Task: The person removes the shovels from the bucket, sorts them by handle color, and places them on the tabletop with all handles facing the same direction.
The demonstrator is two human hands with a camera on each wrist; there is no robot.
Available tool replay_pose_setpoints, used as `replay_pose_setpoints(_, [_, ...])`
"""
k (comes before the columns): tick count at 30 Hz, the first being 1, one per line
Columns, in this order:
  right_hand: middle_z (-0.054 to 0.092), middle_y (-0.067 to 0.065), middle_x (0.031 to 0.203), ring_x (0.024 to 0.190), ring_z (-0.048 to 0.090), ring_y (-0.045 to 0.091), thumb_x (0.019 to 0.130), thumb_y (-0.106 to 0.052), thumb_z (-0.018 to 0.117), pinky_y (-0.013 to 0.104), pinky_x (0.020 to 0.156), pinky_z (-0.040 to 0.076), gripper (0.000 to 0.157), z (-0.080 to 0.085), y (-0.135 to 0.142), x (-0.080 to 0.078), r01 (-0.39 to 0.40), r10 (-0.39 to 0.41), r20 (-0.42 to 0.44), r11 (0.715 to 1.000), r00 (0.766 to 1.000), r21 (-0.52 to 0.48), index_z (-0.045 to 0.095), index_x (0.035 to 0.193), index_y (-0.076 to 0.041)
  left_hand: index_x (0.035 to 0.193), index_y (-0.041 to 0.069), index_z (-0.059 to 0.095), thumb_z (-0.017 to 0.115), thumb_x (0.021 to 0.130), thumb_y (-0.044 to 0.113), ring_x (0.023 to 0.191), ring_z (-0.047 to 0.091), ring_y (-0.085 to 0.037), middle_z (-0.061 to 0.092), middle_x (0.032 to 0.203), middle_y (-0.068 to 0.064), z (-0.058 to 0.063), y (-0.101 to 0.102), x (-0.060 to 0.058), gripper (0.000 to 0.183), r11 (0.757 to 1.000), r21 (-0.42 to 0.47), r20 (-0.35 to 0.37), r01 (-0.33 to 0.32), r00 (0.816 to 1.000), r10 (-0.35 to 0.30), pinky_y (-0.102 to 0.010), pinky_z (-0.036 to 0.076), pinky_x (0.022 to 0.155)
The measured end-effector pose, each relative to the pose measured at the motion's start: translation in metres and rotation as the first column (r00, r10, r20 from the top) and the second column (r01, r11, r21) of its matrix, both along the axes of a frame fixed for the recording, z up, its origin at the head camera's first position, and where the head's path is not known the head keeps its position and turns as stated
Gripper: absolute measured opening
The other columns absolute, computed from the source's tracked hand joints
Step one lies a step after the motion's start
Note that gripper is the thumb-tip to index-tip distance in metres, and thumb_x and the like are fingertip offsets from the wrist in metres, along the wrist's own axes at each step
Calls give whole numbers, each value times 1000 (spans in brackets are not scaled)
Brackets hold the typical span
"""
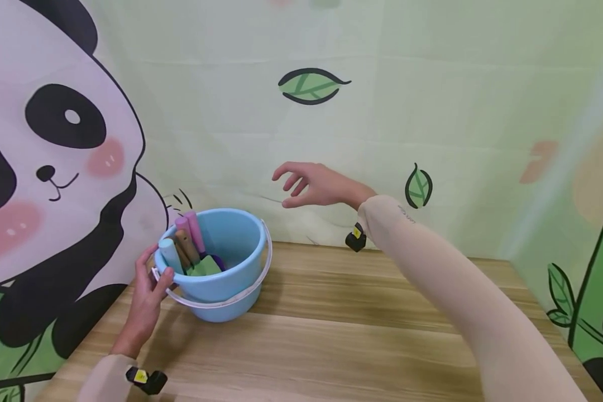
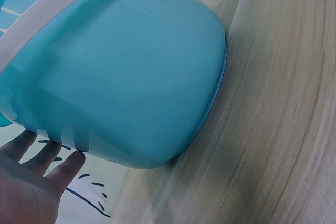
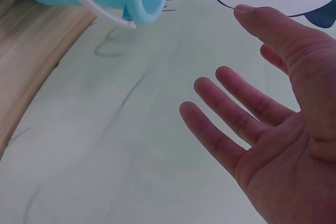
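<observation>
On the wooden table, toward the left, stands a light blue bucket [image 1: 226,290] with a white handle [image 1: 266,262] hanging down its front. My left hand [image 1: 148,296] touches the bucket's left side near the rim, its fingers fairly straight against the wall, as the left wrist view also shows. Inside lean several tools: pink handles [image 1: 194,231], a brown handle [image 1: 187,245], a light blue handle [image 1: 171,254] and a green flat part [image 1: 206,267]. Their working ends are mostly hidden. My right hand [image 1: 321,184] hovers in the air right of the bucket, fingers loosely bent, holding nothing.
The wooden tabletop [image 1: 331,346] reaches back to a pale green cloth backdrop [image 1: 221,111]. A large printed panda [image 1: 70,167] covers its left part, and leaves are printed elsewhere. Each wrist carries a small black device [image 1: 355,238].
</observation>
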State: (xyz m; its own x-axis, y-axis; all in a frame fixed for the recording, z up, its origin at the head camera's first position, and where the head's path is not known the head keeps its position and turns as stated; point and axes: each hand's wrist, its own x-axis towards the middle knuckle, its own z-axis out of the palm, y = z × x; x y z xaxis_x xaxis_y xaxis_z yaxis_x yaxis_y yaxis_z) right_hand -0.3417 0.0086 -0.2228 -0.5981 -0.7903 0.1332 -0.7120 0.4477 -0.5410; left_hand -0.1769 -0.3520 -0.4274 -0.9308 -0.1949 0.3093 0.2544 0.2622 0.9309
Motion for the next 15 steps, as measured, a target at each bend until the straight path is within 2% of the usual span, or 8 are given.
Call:
replay_pose_setpoints(12, [64, 4, 128, 107, 68, 20, 92, -30, 79, 33, 89, 59, 56, -4, -51, -1, -103, 103, 32, 995, 994, -15, 53, 141, -24, 162, 31, 7, 45, 109, 30, 143, 31, -46, 19, 163, -14, 0, -1, 0, 65, 1000, 6, -5, 8, 1000, -8, -30, 46, 99])
replay_pose_setpoints(15, [63, 5, 129, 108, 68, 19, 91, -31, 79, 32, 89, 59, 59, -6, -61, 0, -111, 111, 39, 994, 993, -15, 52, 143, -24, 161, 31, 7, 45, 109, 30, 143, 32, -46, 20, 163, -14, 1, -1, 0, 65, 1000, 3, -3, 10, 1000, -10, -29, 47, 99])
